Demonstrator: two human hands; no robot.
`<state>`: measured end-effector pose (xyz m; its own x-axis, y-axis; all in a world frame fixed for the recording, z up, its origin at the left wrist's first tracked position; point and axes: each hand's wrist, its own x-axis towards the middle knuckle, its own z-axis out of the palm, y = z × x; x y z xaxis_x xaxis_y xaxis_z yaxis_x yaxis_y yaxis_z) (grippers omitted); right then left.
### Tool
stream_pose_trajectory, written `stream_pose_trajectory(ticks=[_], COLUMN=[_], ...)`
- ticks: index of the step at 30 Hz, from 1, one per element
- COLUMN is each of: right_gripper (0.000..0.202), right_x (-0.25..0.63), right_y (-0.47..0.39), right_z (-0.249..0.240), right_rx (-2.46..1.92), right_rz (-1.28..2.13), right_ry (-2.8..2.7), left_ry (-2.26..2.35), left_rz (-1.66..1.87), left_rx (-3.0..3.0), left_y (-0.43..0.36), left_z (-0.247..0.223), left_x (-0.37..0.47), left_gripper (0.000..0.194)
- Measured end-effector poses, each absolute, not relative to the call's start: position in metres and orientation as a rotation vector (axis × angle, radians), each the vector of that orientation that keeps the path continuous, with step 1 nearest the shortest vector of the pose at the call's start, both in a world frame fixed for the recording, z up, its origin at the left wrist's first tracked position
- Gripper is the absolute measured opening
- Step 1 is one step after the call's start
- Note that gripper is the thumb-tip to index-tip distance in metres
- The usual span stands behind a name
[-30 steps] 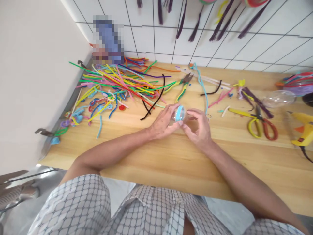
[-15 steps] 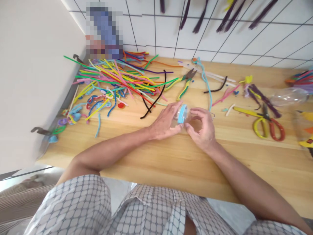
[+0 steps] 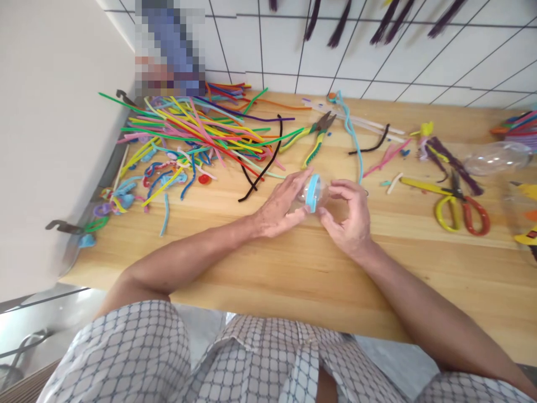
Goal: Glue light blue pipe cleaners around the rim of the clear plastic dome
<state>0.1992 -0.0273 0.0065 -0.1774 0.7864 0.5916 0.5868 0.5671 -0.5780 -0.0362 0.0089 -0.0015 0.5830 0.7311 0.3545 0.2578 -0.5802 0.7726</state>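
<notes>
A clear plastic ball (image 3: pixel 320 191) with a light blue band (image 3: pixel 312 193) around its middle is held just above the table, between my two hands. My left hand (image 3: pixel 277 211) grips its left side, with the fingers over the far side and the thumb at the near edge. Curled around the right side is my right hand (image 3: pixel 351 219), fingertips and thumb at the ball's clear right half. What the band is made of is too blurred to tell. Green-and-yellow pliers (image 3: pixel 318 134) lie beyond my left hand, jaws apart.
A heap of coloured pipe cleaners (image 3: pixel 201 126) covers the table's back left. Scissors (image 3: pixel 457 204) with yellow and red handles lie at the right, near a clear plastic piece (image 3: pixel 497 159). A twisted light blue pipe cleaner (image 3: pixel 353 137) lies beyond my right hand. Dark tassels (image 3: pixel 339 23) hang on the tiled wall.
The view has shifted slightly. Both hands keep hold of the banded ball, and its band appears turned a little more upright.
</notes>
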Motion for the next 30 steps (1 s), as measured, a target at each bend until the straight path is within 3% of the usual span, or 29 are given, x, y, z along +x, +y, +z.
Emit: stream_pose_trajectory(ticks=[7, 17, 30], right_gripper=[0.029, 0.044, 0.046], right_x=[0.2, 0.199, 0.198], right_y=[-0.03, -0.029, -0.029], right_z=[0.008, 0.005, 0.004], right_rx=[-1.145, -1.116, -1.108], right_rz=[0.535, 0.509, 0.487], right_ry=[-1.749, -1.726, -1.745], left_ry=[0.77, 0.647, 0.635], left_rz=[0.884, 0.964, 0.915], left_rx=[2.198, 2.279, 2.271], left_y=[0.005, 0.01, 0.01], left_z=[0.003, -0.009, -0.007], left_x=[-0.037, -0.033, -0.036], left_gripper=[0.077, 0.082, 0.082])
